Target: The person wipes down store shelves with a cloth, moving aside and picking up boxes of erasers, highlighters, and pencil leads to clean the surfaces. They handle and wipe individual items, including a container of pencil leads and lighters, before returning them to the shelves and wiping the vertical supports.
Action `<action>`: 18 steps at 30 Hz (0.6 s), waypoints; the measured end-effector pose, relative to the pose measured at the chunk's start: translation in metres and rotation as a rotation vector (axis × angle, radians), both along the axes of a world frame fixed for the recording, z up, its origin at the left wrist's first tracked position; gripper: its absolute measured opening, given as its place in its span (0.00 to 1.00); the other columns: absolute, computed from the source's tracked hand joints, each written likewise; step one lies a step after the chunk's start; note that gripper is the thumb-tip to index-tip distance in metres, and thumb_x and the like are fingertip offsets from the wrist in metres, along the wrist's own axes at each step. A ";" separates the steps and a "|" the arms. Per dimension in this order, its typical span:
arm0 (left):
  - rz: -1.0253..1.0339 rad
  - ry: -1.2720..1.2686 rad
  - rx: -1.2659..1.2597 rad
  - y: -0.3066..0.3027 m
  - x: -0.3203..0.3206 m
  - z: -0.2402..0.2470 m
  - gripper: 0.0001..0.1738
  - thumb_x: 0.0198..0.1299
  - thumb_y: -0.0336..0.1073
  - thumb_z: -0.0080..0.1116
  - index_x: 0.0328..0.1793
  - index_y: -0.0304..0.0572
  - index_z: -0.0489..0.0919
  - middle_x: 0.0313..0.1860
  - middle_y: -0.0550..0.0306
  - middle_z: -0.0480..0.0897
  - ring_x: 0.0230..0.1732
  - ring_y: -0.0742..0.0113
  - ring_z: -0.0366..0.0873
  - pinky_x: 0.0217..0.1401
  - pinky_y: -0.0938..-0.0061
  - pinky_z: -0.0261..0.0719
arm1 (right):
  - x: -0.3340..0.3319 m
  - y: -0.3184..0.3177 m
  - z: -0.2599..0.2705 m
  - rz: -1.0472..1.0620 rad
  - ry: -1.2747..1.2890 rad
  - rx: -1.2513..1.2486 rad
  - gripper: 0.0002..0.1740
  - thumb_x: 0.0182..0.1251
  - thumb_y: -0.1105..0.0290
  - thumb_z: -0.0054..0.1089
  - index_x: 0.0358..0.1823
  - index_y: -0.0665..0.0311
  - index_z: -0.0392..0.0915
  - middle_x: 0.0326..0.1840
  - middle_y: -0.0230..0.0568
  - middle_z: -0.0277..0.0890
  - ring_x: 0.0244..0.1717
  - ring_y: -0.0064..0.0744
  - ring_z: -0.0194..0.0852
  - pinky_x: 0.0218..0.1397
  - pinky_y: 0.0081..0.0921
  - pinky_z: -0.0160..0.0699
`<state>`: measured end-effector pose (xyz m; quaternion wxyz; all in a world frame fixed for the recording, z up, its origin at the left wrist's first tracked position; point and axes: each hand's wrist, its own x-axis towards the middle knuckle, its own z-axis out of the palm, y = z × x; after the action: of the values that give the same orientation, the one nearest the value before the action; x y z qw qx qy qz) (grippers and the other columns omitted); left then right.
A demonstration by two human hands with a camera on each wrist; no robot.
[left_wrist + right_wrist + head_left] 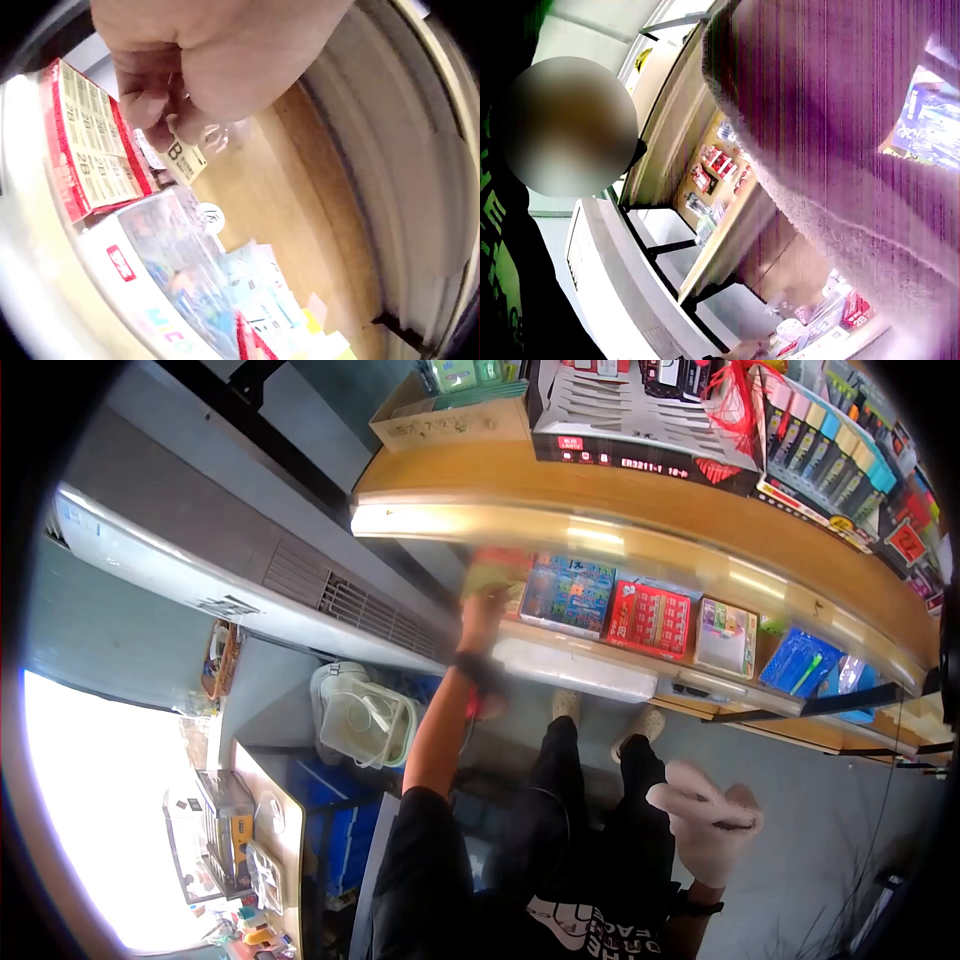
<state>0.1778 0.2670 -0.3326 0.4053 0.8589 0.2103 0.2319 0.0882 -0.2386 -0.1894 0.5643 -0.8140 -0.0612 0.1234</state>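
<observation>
My left hand (483, 618) reaches in at the left end of the lower shelf. In the left wrist view, its curled fingers (154, 109) pinch a small cream eraser (184, 159) printed with a black B. Beside that hand stands a red-edged box of 2B erasers (94, 139), and below it a clear-topped white box (169, 274). My right hand (742, 800), low on the right, holds a pale fluffy cloth (690, 797) that hides part of it. The cloth fills much of the right wrist view.
Along the lower shelf are a box of blue packs (568, 595), a red box (650, 618) and blue packets (800, 660). The upper shelf edge (600, 530) overhangs them, with highlighters (825, 445) above. A white air conditioner (220, 555) stands at the left, near translucent tubs (365, 720).
</observation>
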 end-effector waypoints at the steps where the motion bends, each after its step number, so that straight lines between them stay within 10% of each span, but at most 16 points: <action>1: -0.008 0.028 -0.025 0.008 0.014 -0.004 0.09 0.65 0.32 0.59 0.47 0.37 0.85 0.30 0.53 0.84 0.28 0.68 0.82 0.33 0.72 0.78 | 0.003 -0.003 -0.009 -0.055 0.077 -0.032 0.07 0.58 0.85 0.45 0.34 0.65 0.66 0.32 0.31 0.52 0.26 0.22 0.53 0.29 0.11 0.56; 5: -0.165 -0.031 0.313 0.027 0.051 -0.008 0.10 0.66 0.33 0.57 0.47 0.38 0.84 0.37 0.47 0.85 0.37 0.57 0.84 0.39 0.63 0.80 | 0.000 0.016 -0.001 -0.419 -0.229 -0.132 0.21 0.45 0.82 0.76 0.26 0.70 0.65 0.25 0.28 0.63 0.29 0.20 0.64 0.30 0.19 0.60; 6: -0.102 0.258 0.302 0.017 0.050 0.011 0.13 0.68 0.33 0.54 0.54 0.37 0.81 0.48 0.41 0.84 0.51 0.47 0.82 0.51 0.57 0.79 | 0.007 0.022 0.012 -0.332 -0.191 -0.098 0.20 0.46 0.82 0.75 0.25 0.70 0.65 0.24 0.28 0.64 0.28 0.19 0.64 0.30 0.20 0.60; 9: -0.145 0.098 0.473 0.070 0.077 -0.086 0.17 0.68 0.34 0.53 0.61 0.35 0.77 0.58 0.37 0.80 0.60 0.42 0.76 0.61 0.56 0.74 | 0.032 0.030 0.035 -0.164 -0.091 -0.043 0.17 0.47 0.82 0.75 0.20 0.69 0.68 0.22 0.26 0.66 0.26 0.18 0.63 0.29 0.20 0.61; 10: -0.267 0.304 0.202 0.084 0.082 -0.091 0.29 0.71 0.39 0.48 0.74 0.33 0.64 0.75 0.30 0.62 0.78 0.39 0.54 0.81 0.55 0.51 | 0.031 0.028 0.017 -0.169 -0.072 -0.054 0.16 0.47 0.83 0.74 0.19 0.70 0.69 0.21 0.26 0.67 0.25 0.18 0.63 0.29 0.19 0.61; 13: -0.141 0.061 0.340 0.085 0.088 -0.116 0.19 0.69 0.36 0.51 0.62 0.34 0.75 0.60 0.37 0.78 0.62 0.41 0.74 0.64 0.57 0.72 | 0.034 0.027 0.016 -0.188 -0.024 -0.134 0.12 0.47 0.83 0.74 0.19 0.72 0.74 0.20 0.27 0.70 0.25 0.17 0.65 0.28 0.19 0.60; 18: -0.136 0.144 0.245 0.044 0.077 -0.051 0.18 0.68 0.38 0.52 0.56 0.33 0.78 0.53 0.35 0.81 0.57 0.40 0.77 0.61 0.55 0.74 | 0.036 0.048 0.042 -0.178 -0.059 -0.170 0.05 0.48 0.84 0.73 0.23 0.74 0.83 0.24 0.29 0.79 0.26 0.13 0.69 0.28 0.17 0.63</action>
<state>0.2553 0.3112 -0.3836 0.2959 0.9287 0.1501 0.1655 0.1246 -0.1905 -0.1478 0.4998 -0.8645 0.0054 0.0534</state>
